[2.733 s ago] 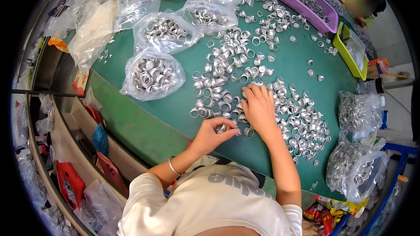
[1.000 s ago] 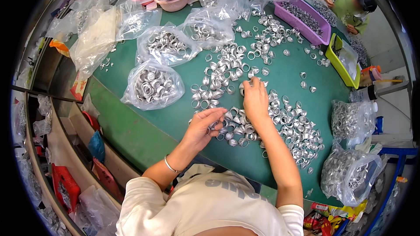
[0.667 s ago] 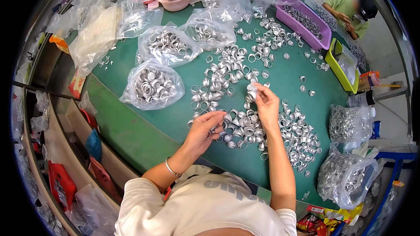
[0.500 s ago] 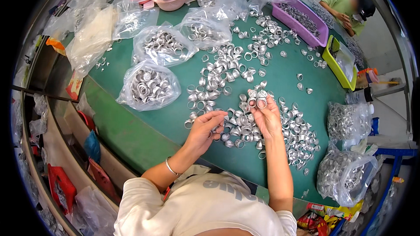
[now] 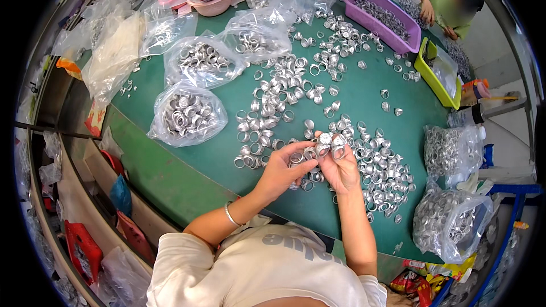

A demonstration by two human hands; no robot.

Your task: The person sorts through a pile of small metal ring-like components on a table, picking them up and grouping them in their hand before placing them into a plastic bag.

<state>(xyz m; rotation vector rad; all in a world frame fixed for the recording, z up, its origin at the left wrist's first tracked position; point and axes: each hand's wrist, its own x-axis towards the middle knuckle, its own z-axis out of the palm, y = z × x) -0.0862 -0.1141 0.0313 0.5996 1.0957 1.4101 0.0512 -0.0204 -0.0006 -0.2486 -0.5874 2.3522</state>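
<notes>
Several silver metal rings [image 5: 324, 143] with broad domed tops sit in my right hand [image 5: 341, 170], gripped by its fingers over the pile. My left hand [image 5: 284, 167] reaches in from the left, its thumb and fingertips closed around a ring [image 5: 310, 154] beside those in the right hand. Part of this ring is hidden by the fingers. Under and around both hands loose rings [image 5: 387, 179] lie heaped on the green table [image 5: 199, 176]. Another spread of rings [image 5: 278, 88] runs away from me toward the far side.
Clear plastic bags of rings [image 5: 190, 115] stand left, with more bags [image 5: 449, 222] at the right edge. A purple basket [image 5: 418, 37] and a yellow-green tray [image 5: 452, 99] sit far right. Across from me, a person in a green shirt [image 5: 438, 0] handles metal pieces. A pink bowl [image 5: 210, 4] stands far left.
My left hand has moved right, up to the rings in my right hand. The right hand has come slightly nearer and left. The person opposite has lowered their hands toward the metal pieces.
</notes>
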